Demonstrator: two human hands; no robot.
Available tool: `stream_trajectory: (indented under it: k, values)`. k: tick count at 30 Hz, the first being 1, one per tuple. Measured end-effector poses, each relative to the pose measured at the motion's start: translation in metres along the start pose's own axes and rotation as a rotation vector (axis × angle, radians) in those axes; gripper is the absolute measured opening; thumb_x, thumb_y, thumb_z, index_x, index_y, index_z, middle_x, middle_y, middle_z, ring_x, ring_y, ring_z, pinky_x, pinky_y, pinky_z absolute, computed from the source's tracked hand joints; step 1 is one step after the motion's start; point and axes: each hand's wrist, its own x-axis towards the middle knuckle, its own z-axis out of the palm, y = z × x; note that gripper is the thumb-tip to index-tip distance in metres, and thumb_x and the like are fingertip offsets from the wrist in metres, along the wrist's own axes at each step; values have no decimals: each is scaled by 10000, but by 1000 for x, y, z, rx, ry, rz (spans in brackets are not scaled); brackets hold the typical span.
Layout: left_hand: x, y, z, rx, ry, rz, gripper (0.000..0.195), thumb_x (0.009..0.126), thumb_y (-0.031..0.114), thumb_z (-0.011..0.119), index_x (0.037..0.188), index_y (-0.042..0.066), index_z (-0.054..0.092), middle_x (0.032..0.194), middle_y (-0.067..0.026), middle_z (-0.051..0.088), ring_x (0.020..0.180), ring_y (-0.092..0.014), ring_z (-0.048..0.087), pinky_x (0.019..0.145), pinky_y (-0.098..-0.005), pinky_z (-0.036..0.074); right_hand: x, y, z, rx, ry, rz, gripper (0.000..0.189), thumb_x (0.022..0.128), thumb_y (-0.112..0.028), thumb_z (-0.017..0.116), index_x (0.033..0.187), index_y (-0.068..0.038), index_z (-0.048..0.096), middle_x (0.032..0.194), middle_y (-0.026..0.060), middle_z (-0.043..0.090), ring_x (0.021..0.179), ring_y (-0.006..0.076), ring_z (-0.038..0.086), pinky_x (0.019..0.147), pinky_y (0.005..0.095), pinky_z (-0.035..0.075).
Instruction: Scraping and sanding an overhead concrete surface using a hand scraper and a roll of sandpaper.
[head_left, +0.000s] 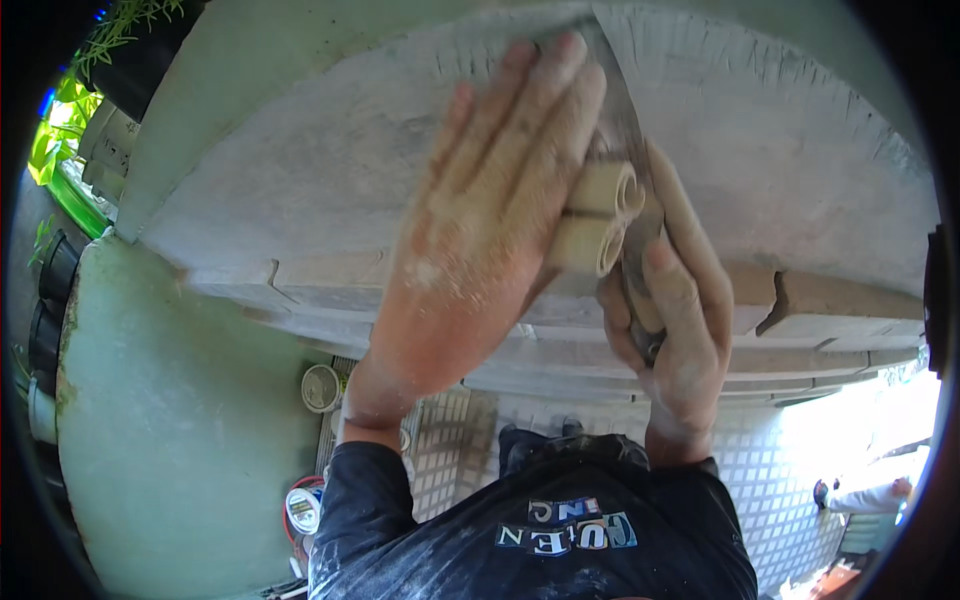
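Note:
My right hand (686, 307), dusted pale, is closed around the handle of a long knife (637, 217). The handle has a rivet near its end. Its grey blade (622, 97) points away from me, above a dusty, pale stone-like work surface (750, 172). Two cream-coloured rolls (600, 214) with spiral ends, perhaps of dough, stick out beside the blade. Over the rolls lies my left hand (487, 202), flat with its fingers stretched out; the palm hides the rest of them. White powder marks the back of this hand.
Chipped edges (840, 304) run along the near side of the surface. A pale green panel or wall (187, 420) stands at left, past it black plant pots (56, 266). White tubs (321, 388) stand low at left. At far right, another person's leg (862, 499) shows.

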Motion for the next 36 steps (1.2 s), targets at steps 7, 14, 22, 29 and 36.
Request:
stream_trajectory:
  k: [7,14,22,29,36]
  values:
    - [6,-3,-7,-71,18,2,725,876,258,728,1538,111,472,1618,-129,411,1500,-371,369,1211,-548,300,6,-1,6,-46,0,-28,599,1079,-244,481,1551,92,326,910,56,640,553,11,468,406,168,320]
    - [-66,-12,-29,-780,87,-133,731,954,667,507,1380,85,621,1521,-276,484,1393,-437,503,1111,-502,443,-30,14,-10,-89,-206,76,608,1079,-230,475,1575,71,291,1027,113,666,625,97,507,553,220,414]
    - [-169,33,24,-1316,547,-508,821,1021,724,161,1235,73,614,1506,-310,461,1376,-453,491,1114,-545,435,-38,51,34,-551,-332,-173,485,920,-76,601,1386,42,528,1238,223,670,943,389,725,755,442,598]
    - [-216,-9,14,-1471,487,-684,726,1008,706,273,1047,93,659,1226,-199,607,1238,-351,532,1138,-586,368,-35,83,89,-718,-457,-235,400,884,-96,694,1281,-71,658,1056,131,703,886,362,726,758,421,606]
    - [-219,-46,-14,-1128,575,-590,690,1020,682,266,1104,123,662,1068,-99,563,1061,-280,537,1043,-519,422,-41,97,116,-856,-444,-261,485,887,-135,701,1364,-100,618,1314,112,587,1156,309,646,886,420,568]
